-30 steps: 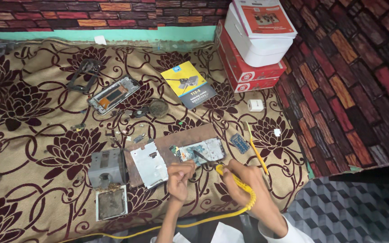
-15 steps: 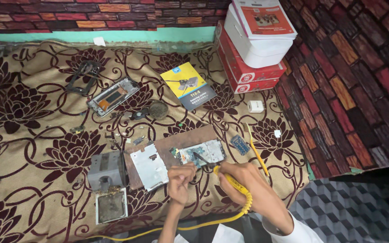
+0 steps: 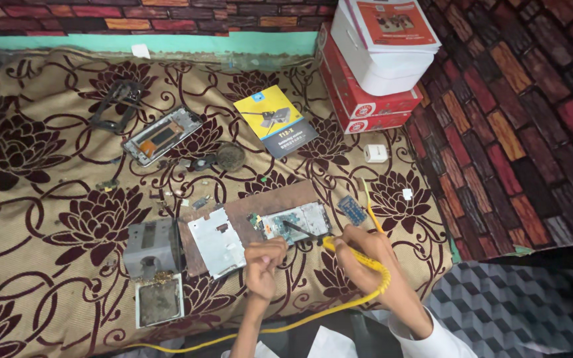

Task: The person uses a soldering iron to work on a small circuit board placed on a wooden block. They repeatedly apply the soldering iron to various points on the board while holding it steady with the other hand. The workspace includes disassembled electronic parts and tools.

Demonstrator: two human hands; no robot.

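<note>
My right hand (image 3: 365, 260) grips a soldering iron (image 3: 313, 235) with a yellow handle and yellow cord; its dark tip rests on a small circuit board (image 3: 293, 222). The board lies on a brown wooden plate (image 3: 280, 202). My left hand (image 3: 263, 260) is closed just below the board, fingers pinched, apparently on something thin that I cannot make out. A grey metal phone backplate (image 3: 215, 240) lies left of my left hand.
A flowered brown cloth (image 3: 54, 219) covers the surface. On it lie a phone frame (image 3: 162, 135), a dark bracket (image 3: 115, 105), a yellow-and-black booklet (image 3: 275, 120), a grey metal stand (image 3: 152, 248) with a sponge tray (image 3: 158, 300), a small blue module (image 3: 351, 209), red boxes (image 3: 366, 99) with a white box on top.
The view has drifted slightly. Both hands stay at the circuit board, with the iron tip still on it.
</note>
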